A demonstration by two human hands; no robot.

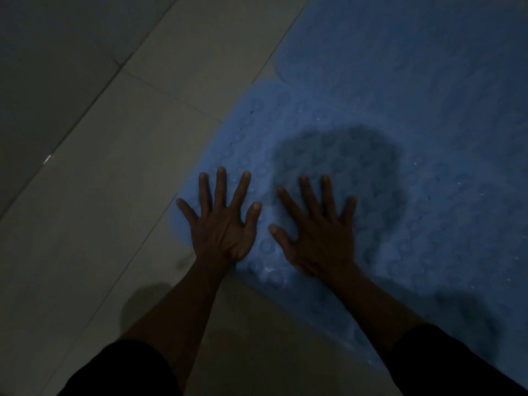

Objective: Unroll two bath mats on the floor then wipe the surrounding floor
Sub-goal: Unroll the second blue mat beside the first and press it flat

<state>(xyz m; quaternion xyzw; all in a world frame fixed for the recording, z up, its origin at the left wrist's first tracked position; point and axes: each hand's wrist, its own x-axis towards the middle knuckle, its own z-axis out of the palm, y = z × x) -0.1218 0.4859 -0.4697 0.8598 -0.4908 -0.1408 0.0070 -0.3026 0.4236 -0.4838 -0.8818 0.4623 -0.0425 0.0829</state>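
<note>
Your left hand (221,224) and right hand (315,232) both lie palm-down w/ fingers spread wide and straight, holding nothing, pressed flat side by side on the blue bath mat (371,124), thumbs near each other but apart. That mat lies unrolled under both palms w/ a bumpy surface, its scalloped edge just left of your left hand, and it runs off ahead and to your right; a 2nd mat edge seems to overlap beyond your fingertips, can't tell for sure in the dim light. Pale tiled floor (100,195) spreads left of your left hand and back under your forearms, dark sleeves (123,370) at the near edge.
</note>
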